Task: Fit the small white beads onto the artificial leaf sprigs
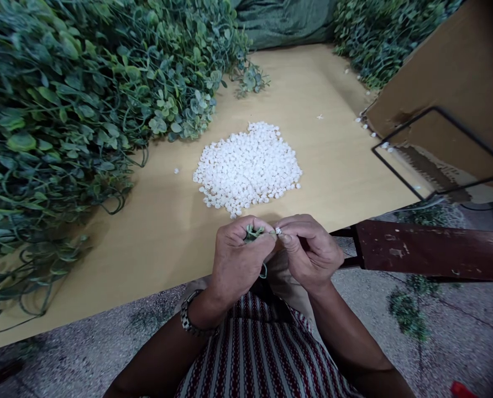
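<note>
My left hand [240, 260] is closed around several thin green plastic stems [253, 233], their ends showing between thumb and forefinger. Between the thumb and forefinger of my right hand [313, 251] is a small white plastic piece [278, 231], pinched right against the left fingertips. Whether a stem tip enters the white piece is too small to tell. Just beyond both hands, a pile of the same small white pieces [248, 166] lies on the tan tabletop [159, 237]. A bit of green stem loops below the left hand.
Artificial leafy greenery [84, 83] is heaped along the left, with another heap [391, 38] at back right. A cardboard box [445, 83] and a black wire frame [402, 171] stand at the right edge. A dark red bench [437, 251] sits below, with green sprigs [408, 315] on the floor.
</note>
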{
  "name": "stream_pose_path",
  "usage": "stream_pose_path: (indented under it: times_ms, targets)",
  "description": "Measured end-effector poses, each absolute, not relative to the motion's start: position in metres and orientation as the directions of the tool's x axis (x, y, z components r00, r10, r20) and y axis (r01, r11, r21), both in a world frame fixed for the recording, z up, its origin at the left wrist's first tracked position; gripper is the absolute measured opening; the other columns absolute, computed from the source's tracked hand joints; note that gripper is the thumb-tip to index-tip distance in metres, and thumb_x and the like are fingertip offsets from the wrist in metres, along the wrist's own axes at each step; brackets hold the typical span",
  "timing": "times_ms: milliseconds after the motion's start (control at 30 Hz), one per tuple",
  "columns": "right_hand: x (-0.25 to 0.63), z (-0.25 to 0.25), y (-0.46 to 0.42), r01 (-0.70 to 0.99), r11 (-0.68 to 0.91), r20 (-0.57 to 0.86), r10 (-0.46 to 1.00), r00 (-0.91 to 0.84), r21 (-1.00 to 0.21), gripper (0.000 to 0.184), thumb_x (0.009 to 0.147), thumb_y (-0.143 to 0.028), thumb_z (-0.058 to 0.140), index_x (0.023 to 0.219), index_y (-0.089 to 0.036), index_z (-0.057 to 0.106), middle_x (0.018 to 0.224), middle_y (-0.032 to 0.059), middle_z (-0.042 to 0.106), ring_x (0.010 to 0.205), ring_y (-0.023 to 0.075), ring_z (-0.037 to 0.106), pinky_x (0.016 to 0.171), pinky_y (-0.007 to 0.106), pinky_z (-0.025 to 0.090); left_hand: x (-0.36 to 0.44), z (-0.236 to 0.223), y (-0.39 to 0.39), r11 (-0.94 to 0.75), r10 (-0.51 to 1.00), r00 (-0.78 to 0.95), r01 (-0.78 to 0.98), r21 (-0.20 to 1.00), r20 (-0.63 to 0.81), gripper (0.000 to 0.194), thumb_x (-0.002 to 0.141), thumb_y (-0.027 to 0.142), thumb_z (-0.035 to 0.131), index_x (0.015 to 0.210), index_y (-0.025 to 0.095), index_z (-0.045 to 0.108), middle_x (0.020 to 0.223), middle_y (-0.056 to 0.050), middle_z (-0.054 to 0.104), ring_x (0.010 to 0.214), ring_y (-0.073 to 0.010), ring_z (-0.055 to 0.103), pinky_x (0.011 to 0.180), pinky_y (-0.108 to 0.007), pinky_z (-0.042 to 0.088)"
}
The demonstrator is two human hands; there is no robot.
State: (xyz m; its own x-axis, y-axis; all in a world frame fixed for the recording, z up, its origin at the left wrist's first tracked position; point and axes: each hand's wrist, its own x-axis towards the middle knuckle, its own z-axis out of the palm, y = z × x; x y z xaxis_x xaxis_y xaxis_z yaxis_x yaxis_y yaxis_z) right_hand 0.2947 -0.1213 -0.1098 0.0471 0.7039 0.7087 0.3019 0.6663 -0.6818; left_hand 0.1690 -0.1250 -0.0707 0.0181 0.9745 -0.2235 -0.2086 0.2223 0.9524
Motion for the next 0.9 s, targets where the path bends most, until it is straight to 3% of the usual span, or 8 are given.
stream_pose_path:
  times_ms: [500,633,767,900]
  targets:
    - [0.315,-0.100,-0.114,0.323,0.739,0.728,0.661,-0.181,-0.591,0.019,0.081,-0.005,0.064,0.092,-0.020,0.069,0.085,0.0049,0.072,0.077,0.0172,0.069,0.063,0.032,0.057,0.168,-0.066,-0.123,0.174,0.984,0.058,-0.097,0.980,-0.169,0.006,0.072,0.021,0.065,0.069,0.017,0.062,0.056,0.004,0.051,0.048,-0.0082,0.041,0.047,-0.022,0.034]
    - [0.314,-0.102,-0.117,0.317,0.703,0.714,0.693,-0.105,-0.636,0.020,0.081,-0.003,0.063,0.092,-0.020,0.067,0.082,0.0036,0.071,0.079,0.0162,0.068,0.066,0.030,0.056,0.164,-0.065,-0.125,0.125,0.989,0.095,-0.086,0.988,-0.116,0.009,0.071,0.018,0.064,0.078,0.018,0.058,0.063,0.005,0.051,0.054,-0.0086,0.044,0.052,-0.021,0.037]
    - [0.313,-0.103,-0.120,0.308,0.669,0.677,0.730,-0.099,-0.676,0.019,0.083,-0.003,0.061,0.091,-0.020,0.066,0.080,0.0029,0.070,0.078,0.0156,0.066,0.066,0.030,0.055,0.161,-0.072,-0.127,0.147,0.983,0.134,-0.152,0.977,-0.127,0.008,0.079,0.019,0.057,0.073,0.019,0.052,0.058,0.005,0.050,0.050,-0.0076,0.041,0.050,-0.020,0.035]
    - [0.313,-0.102,-0.124,0.288,0.641,0.644,0.759,-0.098,-0.712,0.019,0.083,-0.002,0.061,0.090,-0.019,0.064,0.079,0.0027,0.068,0.078,0.0148,0.065,0.066,0.029,0.054,0.159,-0.074,-0.128,0.177,0.976,0.167,-0.215,0.961,-0.142,0.007,0.081,0.019,0.057,0.074,0.019,0.055,0.058,0.004,0.054,0.048,-0.0074,0.043,0.049,-0.020,0.036]
